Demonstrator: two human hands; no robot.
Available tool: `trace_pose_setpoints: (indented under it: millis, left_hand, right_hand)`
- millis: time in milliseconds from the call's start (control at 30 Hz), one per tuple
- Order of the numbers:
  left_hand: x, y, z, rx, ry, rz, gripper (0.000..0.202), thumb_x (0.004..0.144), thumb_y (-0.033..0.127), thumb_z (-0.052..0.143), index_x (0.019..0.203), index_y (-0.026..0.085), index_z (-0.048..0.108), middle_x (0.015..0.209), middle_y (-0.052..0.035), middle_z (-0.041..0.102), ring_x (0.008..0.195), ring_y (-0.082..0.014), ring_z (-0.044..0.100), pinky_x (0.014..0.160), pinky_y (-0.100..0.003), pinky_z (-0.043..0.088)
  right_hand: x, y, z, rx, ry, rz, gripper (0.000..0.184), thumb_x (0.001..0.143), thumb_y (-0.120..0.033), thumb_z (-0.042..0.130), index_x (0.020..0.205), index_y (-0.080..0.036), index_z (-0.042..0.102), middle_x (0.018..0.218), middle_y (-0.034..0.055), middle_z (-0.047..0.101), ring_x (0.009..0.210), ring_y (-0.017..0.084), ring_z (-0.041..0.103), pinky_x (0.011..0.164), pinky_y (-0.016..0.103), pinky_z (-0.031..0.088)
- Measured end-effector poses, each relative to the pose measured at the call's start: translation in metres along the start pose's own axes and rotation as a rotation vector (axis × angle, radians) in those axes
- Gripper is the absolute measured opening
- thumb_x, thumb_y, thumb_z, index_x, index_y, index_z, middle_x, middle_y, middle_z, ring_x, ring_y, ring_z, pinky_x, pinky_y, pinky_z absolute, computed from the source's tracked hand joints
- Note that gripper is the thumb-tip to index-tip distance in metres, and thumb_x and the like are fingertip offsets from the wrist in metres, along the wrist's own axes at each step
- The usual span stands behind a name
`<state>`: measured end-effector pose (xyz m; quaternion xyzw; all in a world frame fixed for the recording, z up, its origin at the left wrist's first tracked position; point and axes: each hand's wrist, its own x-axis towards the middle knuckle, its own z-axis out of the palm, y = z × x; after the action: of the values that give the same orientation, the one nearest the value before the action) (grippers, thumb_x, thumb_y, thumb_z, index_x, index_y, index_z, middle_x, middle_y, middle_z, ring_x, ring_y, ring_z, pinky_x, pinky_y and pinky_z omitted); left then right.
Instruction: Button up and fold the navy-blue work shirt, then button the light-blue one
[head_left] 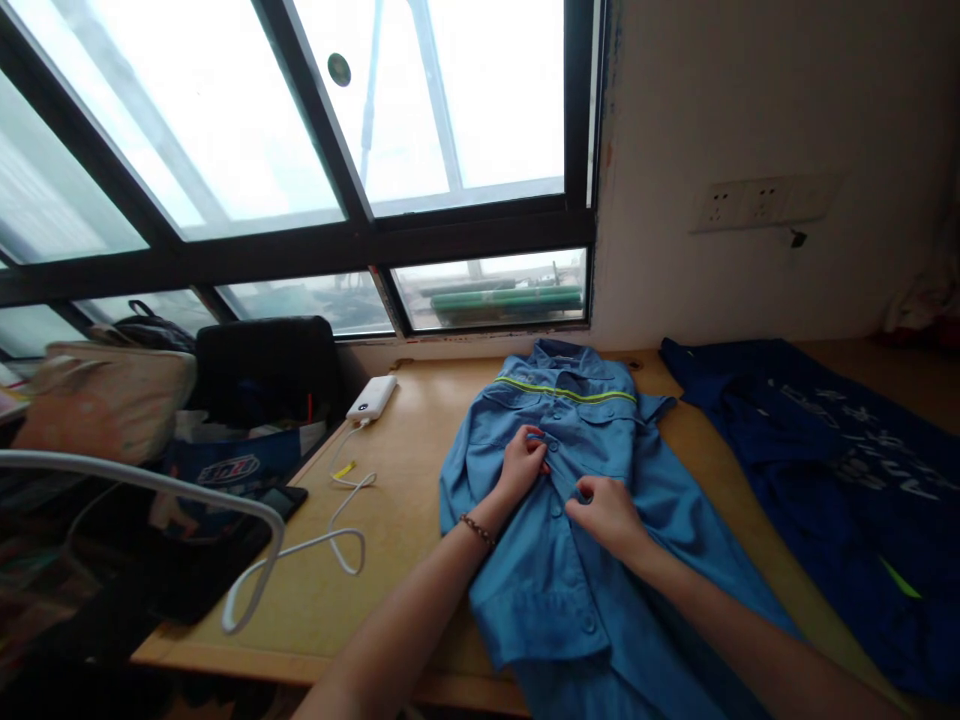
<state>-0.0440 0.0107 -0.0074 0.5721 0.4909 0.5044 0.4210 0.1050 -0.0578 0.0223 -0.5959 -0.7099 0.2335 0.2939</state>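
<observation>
A light blue work shirt (660, 520) with a yellow-green stripe across the chest lies front up on the wooden table (405, 520), collar toward the window. My left hand (521, 462), with a bead bracelet at the wrist, pinches the shirt's button placket near the chest. My right hand (606, 512) pinches the placket a little lower, fingers closed on the cloth. Several buttons run down the placket below my hands.
A dark blue garment (832, 470) with pale lettering lies to the right. A white power bank (371, 397) with a looping white cable (341, 535) sits to the left. Bags (105, 395), a black case (262, 370) and clutter fill the left side. A wall socket (757, 203) is on the wall.
</observation>
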Motion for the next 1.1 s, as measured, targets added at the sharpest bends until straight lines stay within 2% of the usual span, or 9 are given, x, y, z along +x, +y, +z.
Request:
trace_pose_setpoints:
  millis: [167,333,533,600,667,800,867,1000,1100]
  left_hand:
    - [0.014,0.003,0.001,-0.011,-0.087,0.005,0.025,0.069,0.022,0.053,0.091,0.016,0.045,0.054,0.0065,0.051,0.040,-0.0079,0.051,0.039,-0.016,0.037]
    - [0.014,-0.001,0.002,0.030,-0.093,0.032,0.025,0.069,0.022,0.053,0.092,0.017,0.044,0.057,0.0059,0.053,0.041,-0.0073,0.051,0.040,-0.017,0.038]
    - [0.014,-0.006,0.003,0.058,-0.111,0.058,0.024,0.069,0.019,0.050,0.092,0.017,0.043,0.057,0.0064,0.051,0.041,-0.0078,0.051,0.039,-0.017,0.038]
    - [0.014,-0.005,0.003,0.070,-0.108,0.055,0.024,0.069,0.018,0.050,0.092,0.017,0.043,0.057,0.0064,0.051,0.041,-0.0078,0.051,0.040,-0.017,0.038]
    - [0.014,-0.004,0.004,0.082,-0.101,0.046,0.024,0.068,0.017,0.051,0.091,0.017,0.044,0.057,0.0063,0.052,0.042,-0.0079,0.051,0.040,-0.017,0.039]
    - [0.012,-0.002,0.004,0.104,-0.093,0.020,0.022,0.068,0.017,0.052,0.089,0.017,0.044,0.058,0.0057,0.053,0.043,-0.0080,0.052,0.041,-0.017,0.040]
    - [0.012,-0.001,0.004,0.117,-0.088,0.011,0.020,0.070,0.018,0.052,0.088,0.016,0.045,0.059,0.0048,0.054,0.043,-0.0080,0.052,0.042,-0.017,0.041]
    - [0.008,0.007,0.008,0.120,-0.053,-0.123,0.022,0.074,0.021,0.050,0.093,0.017,0.041,0.062,0.0021,0.056,0.046,-0.0101,0.056,0.045,-0.019,0.043]
    - [-0.010,0.018,0.014,0.103,0.020,-0.230,0.031,0.076,0.021,0.049,0.103,0.017,0.034,0.070,-0.0010,0.057,0.053,-0.0119,0.059,0.051,-0.022,0.046]
  right_hand:
    - [0.012,0.016,-0.002,0.351,0.028,0.123,0.012,0.057,-0.026,0.048,0.050,-0.017,0.049,0.049,-0.0021,0.047,0.051,0.011,0.041,0.052,0.023,0.027]
    - [0.014,0.019,-0.006,0.888,0.005,0.381,0.006,0.050,-0.024,0.048,0.050,-0.018,0.045,0.044,-0.0064,0.039,0.046,0.009,0.036,0.046,0.022,0.027]
    - [0.016,0.025,-0.007,1.002,0.189,0.451,0.007,0.046,-0.018,0.050,0.040,-0.018,0.046,0.047,-0.0038,0.044,0.052,0.010,0.040,0.052,0.023,0.032]
    - [0.016,0.026,-0.006,1.047,0.197,0.482,0.008,0.047,-0.016,0.048,0.039,-0.017,0.047,0.047,-0.0027,0.046,0.051,0.010,0.040,0.051,0.023,0.034]
    - [0.014,0.024,-0.005,1.129,0.118,0.547,0.007,0.047,-0.014,0.046,0.042,-0.017,0.050,0.047,-0.0020,0.047,0.048,0.010,0.041,0.049,0.023,0.034]
    - [0.011,0.015,-0.007,1.269,-0.203,0.734,0.010,0.047,-0.012,0.045,0.049,-0.015,0.054,0.042,-0.0015,0.047,0.041,0.010,0.043,0.042,0.023,0.035]
    - [0.010,0.011,-0.009,1.300,-0.297,0.788,0.015,0.047,-0.010,0.044,0.054,-0.014,0.056,0.042,-0.0010,0.049,0.041,0.011,0.046,0.043,0.023,0.037]
    - [0.012,0.011,-0.013,1.377,-0.373,0.787,0.033,0.046,-0.007,0.039,0.069,-0.013,0.061,0.049,0.0012,0.055,0.046,0.013,0.052,0.046,0.023,0.041]
    - [0.013,0.015,-0.014,1.391,-0.242,0.809,0.038,0.046,-0.009,0.039,0.075,-0.013,0.062,0.049,0.0017,0.057,0.047,0.015,0.054,0.044,0.024,0.041]
